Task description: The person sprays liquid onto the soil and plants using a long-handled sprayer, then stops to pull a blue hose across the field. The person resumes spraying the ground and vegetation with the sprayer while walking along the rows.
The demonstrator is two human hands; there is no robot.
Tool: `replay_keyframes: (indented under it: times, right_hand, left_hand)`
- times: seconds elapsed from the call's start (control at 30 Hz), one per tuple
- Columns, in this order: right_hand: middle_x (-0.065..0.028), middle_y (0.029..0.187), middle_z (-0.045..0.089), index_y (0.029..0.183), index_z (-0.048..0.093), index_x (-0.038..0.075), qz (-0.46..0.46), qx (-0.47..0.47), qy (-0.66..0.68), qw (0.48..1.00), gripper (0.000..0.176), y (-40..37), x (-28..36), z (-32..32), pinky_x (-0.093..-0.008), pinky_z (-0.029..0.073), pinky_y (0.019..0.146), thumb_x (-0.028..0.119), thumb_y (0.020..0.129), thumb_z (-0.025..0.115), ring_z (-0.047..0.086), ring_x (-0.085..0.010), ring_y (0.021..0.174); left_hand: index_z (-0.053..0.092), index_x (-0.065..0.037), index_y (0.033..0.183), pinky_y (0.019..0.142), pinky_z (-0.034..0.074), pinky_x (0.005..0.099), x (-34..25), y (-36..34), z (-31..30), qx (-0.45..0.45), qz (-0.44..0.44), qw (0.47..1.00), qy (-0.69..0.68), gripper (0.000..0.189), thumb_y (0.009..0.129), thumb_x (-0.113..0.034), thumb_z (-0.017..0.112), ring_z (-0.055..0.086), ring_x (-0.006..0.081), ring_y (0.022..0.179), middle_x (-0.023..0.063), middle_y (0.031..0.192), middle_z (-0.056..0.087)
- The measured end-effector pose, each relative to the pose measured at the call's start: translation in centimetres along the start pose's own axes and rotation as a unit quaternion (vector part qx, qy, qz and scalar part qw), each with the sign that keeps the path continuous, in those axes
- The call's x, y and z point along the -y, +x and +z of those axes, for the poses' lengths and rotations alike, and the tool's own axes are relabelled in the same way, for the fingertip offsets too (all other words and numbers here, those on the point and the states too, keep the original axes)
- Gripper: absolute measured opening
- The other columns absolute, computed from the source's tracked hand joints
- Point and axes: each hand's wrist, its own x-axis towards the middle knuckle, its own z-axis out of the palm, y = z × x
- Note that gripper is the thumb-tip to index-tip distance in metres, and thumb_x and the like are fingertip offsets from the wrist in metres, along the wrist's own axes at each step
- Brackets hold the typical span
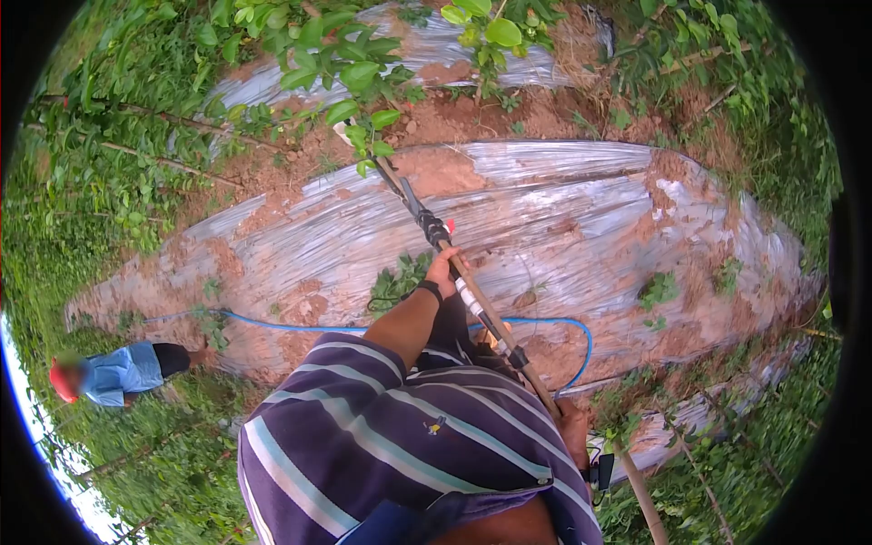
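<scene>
My left hand [445, 272] is closed around the middle of a long wooden pole [490, 320], just below black wrapping and a small red piece. Lower down, near my right hip, my right hand [572, 425] grips the same pole; its fingers are partly hidden. The pole slants away to the upper left. At its far end a pale, flat tip [343, 133] shows beside the soil, partly covered by leaves of a green plant [359, 73]. I cannot make out the tip's exact shape.
Silvery plastic sheeting [563, 173] with soil on it covers the raised bed before me. A blue hose [272, 323] crosses it and curves near my feet. A person [132, 371] in a blue shirt and red headwear stands at left. Plants and wooden stakes [640, 490] surround the bed.
</scene>
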Motion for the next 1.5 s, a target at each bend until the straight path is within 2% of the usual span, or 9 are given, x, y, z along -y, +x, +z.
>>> replay_keyframes:
  times: [0.37, 0.67, 0.77, 0.83, 1.0, 1.07, 1.27, 1.37, 1.5]
  right_hand:
    - [-0.0221, 0.069, 0.061, 0.081, 0.062, -0.004, -0.014, 0.032, 0.072, 0.997, 0.021, 0.1, -1.7, 0.5, -0.0401, 0.044, 0.055, 0.016, 0.084, 0.068, 0.057, -0.0255, 0.058]
    - [-0.0084, 0.062, 0.051, 0.076, 0.061, 0.0, 0.118, 0.169, 0.315, 0.926, 0.023, -0.2, -6.3, 2.9, -0.0329, 0.041, 0.054, 0.018, 0.09, 0.059, 0.05, -0.0125, 0.061]
    - [-0.0092, 0.066, 0.054, 0.077, 0.059, 0.003, 0.037, 0.155, 0.307, 0.938, 0.016, -0.6, -5.9, 2.8, -0.0345, 0.043, 0.055, 0.015, 0.087, 0.06, 0.054, -0.018, 0.06]
    - [-0.0112, 0.071, 0.057, 0.078, 0.056, 0.006, -0.329, 0.08, 0.101, 0.935, 0.01, 0.3, -8.3, 3.8, -0.0368, 0.045, 0.057, 0.013, 0.081, 0.061, 0.057, -0.0266, 0.061]
    - [-0.0084, 0.07, 0.059, 0.077, 0.058, 0.007, -0.354, 0.069, 0.092, 0.928, 0.009, 0.3, -11.7, 5.7, -0.0356, 0.044, 0.055, 0.013, 0.082, 0.062, 0.057, -0.0254, 0.059]
    - [-0.001, 0.066, 0.058, 0.075, 0.06, 0.005, -0.002, 0.186, 0.279, 0.942, 0.019, -0.2, -12.1, 5.7, -0.0312, 0.043, 0.053, 0.017, 0.089, 0.059, 0.054, -0.0147, 0.056]
    - [-0.0013, 0.064, 0.058, 0.074, 0.063, 0.002, 0.119, 0.171, 0.271, 0.94, 0.027, 0.6, -9.3, 3.8, -0.0311, 0.042, 0.052, 0.022, 0.091, 0.058, 0.052, -0.0123, 0.056]
    - [-0.011, 0.065, 0.061, 0.079, 0.065, 0.001, -0.018, 0.121, 0.09, 0.988, 0.023, 0.7, -8.4, 2.0, -0.0351, 0.045, 0.055, 0.022, 0.087, 0.062, 0.055, -0.0182, 0.057]
    - [-0.0194, 0.07, 0.062, 0.083, 0.066, 0.001, 0.052, 0.053, 0.093, 0.993, 0.022, 0.0, -3.0, -1.1, -0.0384, 0.048, 0.06, 0.023, 0.082, 0.065, 0.061, -0.0267, 0.062]
  left_hand:
    - [0.057, -0.01, 0.1, 0.068, 0.052, 0.0399, 0.2, 1.6, -1.8, -0.01, -0.03, 0.999, 0.013, 0.015, 0.087, -0.016, 0.065, 0.061, 0.0245, 0.071, 0.0064, 0.079, 0.06]
    - [0.066, 0.0, 0.087, 0.063, 0.053, 0.0413, 1.5, 2.1, -1.0, -0.185, 0.068, 0.932, 0.304, 0.025, 0.081, -0.024, 0.072, 0.067, 0.0298, 0.073, 0.0142, 0.082, 0.066]
    - [0.069, 0.005, 0.088, 0.069, 0.055, 0.04, 1.6, 6.2, -5.6, -0.257, 0.167, 0.775, 0.553, 0.046, 0.071, -0.036, 0.081, 0.07, 0.0308, 0.083, 0.0201, 0.09, 0.07]
    - [0.062, 0.011, 0.101, 0.066, 0.051, 0.0438, 1.3, 1.2, 0.1, -0.316, 0.154, 0.741, 0.573, 0.036, 0.076, -0.014, 0.068, 0.068, 0.0293, 0.078, 0.02, 0.089, 0.067]
    - [0.064, 0.01, 0.097, 0.069, 0.052, 0.042, 1.9, 1.2, -0.5, -0.379, 0.236, 0.68, 0.582, 0.034, 0.073, -0.014, 0.067, 0.069, 0.032, 0.083, 0.0227, 0.092, 0.068]
    - [0.065, 0.008, 0.097, 0.068, 0.053, 0.0414, 1.4, 2.6, -2.5, -0.37, 0.209, 0.678, 0.6, 0.033, 0.072, -0.014, 0.069, 0.068, 0.032, 0.081, 0.0196, 0.091, 0.068]
    - [0.062, 0.0, 0.089, 0.069, 0.051, 0.0469, 0.9, -5.0, 3.2, -0.181, 0.109, 0.937, 0.277, 0.022, 0.076, -0.016, 0.069, 0.061, 0.0296, 0.077, 0.0131, 0.086, 0.059]
    - [0.061, -0.002, 0.081, 0.06, 0.052, 0.0374, 1.3, -6.8, 6.2, -0.179, 0.053, 0.968, 0.165, 0.013, 0.078, -0.012, 0.069, 0.06, 0.0245, 0.064, 0.0099, 0.072, 0.06]
    - [0.055, -0.005, 0.08, 0.061, 0.051, 0.0379, 2.0, 1.4, 0.1, -0.135, 0.023, 0.986, 0.09, 0.015, 0.08, -0.014, 0.067, 0.058, 0.0225, 0.062, 0.0079, 0.069, 0.055]
